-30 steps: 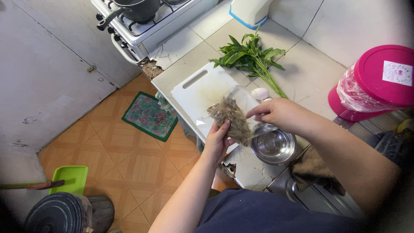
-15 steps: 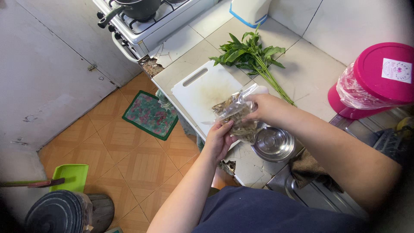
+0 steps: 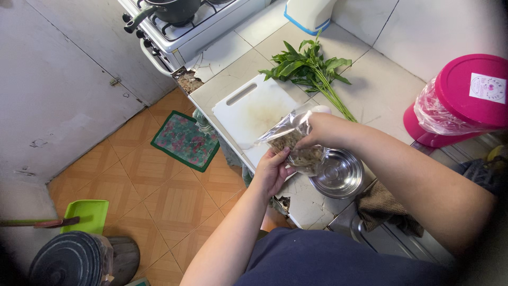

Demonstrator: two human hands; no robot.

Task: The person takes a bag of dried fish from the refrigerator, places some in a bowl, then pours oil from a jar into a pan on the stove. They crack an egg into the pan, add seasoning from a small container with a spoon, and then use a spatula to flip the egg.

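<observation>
Counter: we see cracked tiles (image 3: 233,79); orange floor (image 3: 148,185) at 8 o'clock.
Around: board (image 3: 254,114), greens (image 3: 309,69), bowl (image 3: 338,173), pink tub (image 3: 460,100).
Bag (image 3: 291,143): over board's edge; left hand (image 3: 272,169) and right hand (image 3: 320,130) both clamped on it.

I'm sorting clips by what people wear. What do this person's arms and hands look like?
Both forearms are bare, with no sleeves reaching them. The left hand and right hand wear no gloves; no rings, watch or bracelets show. A dark navy top covers the body.
</observation>
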